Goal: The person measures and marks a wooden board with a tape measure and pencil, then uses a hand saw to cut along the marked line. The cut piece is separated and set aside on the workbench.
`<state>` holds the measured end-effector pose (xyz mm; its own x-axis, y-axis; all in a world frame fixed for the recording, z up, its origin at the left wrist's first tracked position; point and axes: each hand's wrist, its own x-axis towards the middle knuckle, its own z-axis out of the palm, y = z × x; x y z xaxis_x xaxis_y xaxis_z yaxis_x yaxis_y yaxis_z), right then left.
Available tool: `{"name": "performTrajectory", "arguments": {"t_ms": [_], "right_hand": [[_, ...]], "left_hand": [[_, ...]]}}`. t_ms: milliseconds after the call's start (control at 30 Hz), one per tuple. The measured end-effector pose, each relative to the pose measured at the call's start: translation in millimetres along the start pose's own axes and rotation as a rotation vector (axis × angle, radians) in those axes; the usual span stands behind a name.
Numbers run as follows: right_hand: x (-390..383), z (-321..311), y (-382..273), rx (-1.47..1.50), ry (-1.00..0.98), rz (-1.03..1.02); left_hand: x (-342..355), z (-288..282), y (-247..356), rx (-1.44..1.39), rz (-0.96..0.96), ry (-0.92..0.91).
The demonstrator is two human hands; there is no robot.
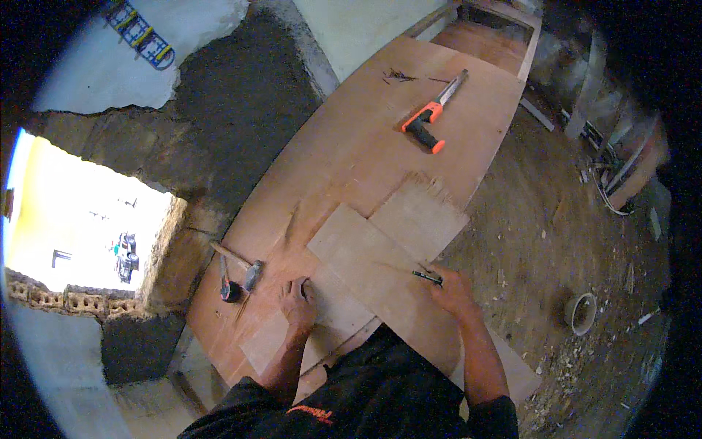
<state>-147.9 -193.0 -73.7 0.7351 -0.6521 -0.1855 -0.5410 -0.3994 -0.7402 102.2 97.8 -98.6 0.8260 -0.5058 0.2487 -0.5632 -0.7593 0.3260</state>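
Observation:
My right hand (451,291) is closed around a slim dark pen (427,277), held over the right edge of a long thin plywood piece (373,267). My left hand (298,304) rests on the large plywood sheet (285,212), left of that piece. Its fingers are curled, with a small dark spot between them that I cannot make out. Just left of it lie a hammer (253,275) with a wooden handle and a small black rounded tool (230,293). Another plywood offcut (420,219) with a splintered edge lies partly under the long piece.
A handsaw (424,123) with an orange and black handle lies farther up the sheet, near scattered nails (398,76). To the right, a white bucket (581,313) stands on a debris-strewn floor (526,278). A bright rough-edged wall opening (80,212) is at left.

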Motion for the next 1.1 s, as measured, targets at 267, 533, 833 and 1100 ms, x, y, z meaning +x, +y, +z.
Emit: {"name": "performTrajectory", "arguments": {"t_ms": [267,533,833,1100], "right_hand": [[6.5,-13.0,-0.9,-0.167,-0.199,-0.057],[-24.6,16.0,15.5,-0.156,-0.057,-0.082],[-22.3,-9.7,-7.8,-0.055,-0.04,0.0],[-14.6,-7.2,-4.8,-0.098,-0.086,0.021]], "left_hand": [[-14.9,-2.5,14.8,0.067,-0.062,-0.041],[2.6,17.6,53.9,-0.405,0.044,-0.099],[24.5,19.0,90.8,-0.111,0.316,-0.138],[21.7,28.2,80.4,-0.113,0.29,-0.135]]}}
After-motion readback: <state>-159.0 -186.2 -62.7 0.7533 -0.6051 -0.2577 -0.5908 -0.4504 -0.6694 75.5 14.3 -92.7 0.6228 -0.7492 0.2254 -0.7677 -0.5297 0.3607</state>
